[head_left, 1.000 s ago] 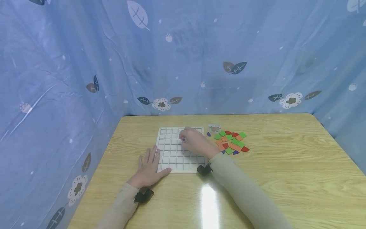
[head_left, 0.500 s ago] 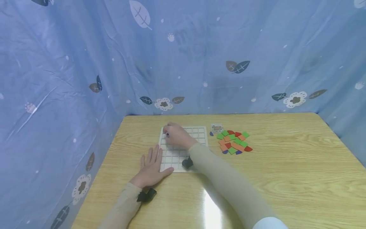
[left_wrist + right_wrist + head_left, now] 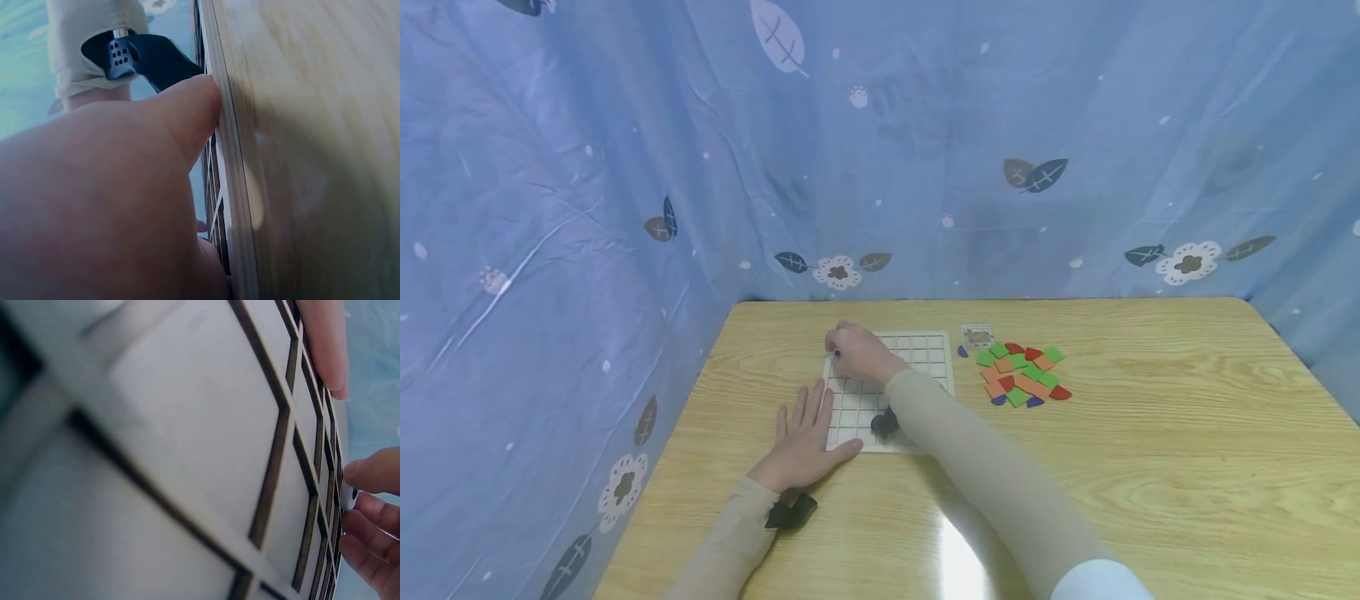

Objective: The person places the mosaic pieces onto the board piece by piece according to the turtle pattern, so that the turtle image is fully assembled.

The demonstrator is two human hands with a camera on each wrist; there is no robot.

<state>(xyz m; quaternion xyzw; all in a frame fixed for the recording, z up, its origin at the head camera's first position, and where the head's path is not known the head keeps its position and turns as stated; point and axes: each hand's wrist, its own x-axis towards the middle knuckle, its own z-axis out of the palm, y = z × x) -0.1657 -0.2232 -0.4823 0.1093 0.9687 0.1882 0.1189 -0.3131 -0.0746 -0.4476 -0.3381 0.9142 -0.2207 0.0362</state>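
Note:
A white board with a raised grid [image 3: 928,343] lies on the table, its cells visible around my right arm. My left hand [image 3: 805,454] rests with fingers spread along the board's left edge, the thumb at the near left corner. At the board's far left corner, my right hand [image 3: 859,352] pinches a small white piece with a dark spot [image 3: 350,495] between thumb and fingers, low against the grid in the right wrist view. The left wrist view shows the left thumb [image 3: 197,103] touching the board's near edge.
Right of the board lies a loose group of flat green, orange, red and blue pieces [image 3: 1018,375]. A small printed card [image 3: 978,336] lies behind them. The wooden table [image 3: 1187,433] ends at a blue patterned curtain [image 3: 955,167] at the back and left.
My right hand has moved left across the board, from its upper middle to its far left corner, holding the small piece. The left hand stays at the edge; the head view shifts slightly.

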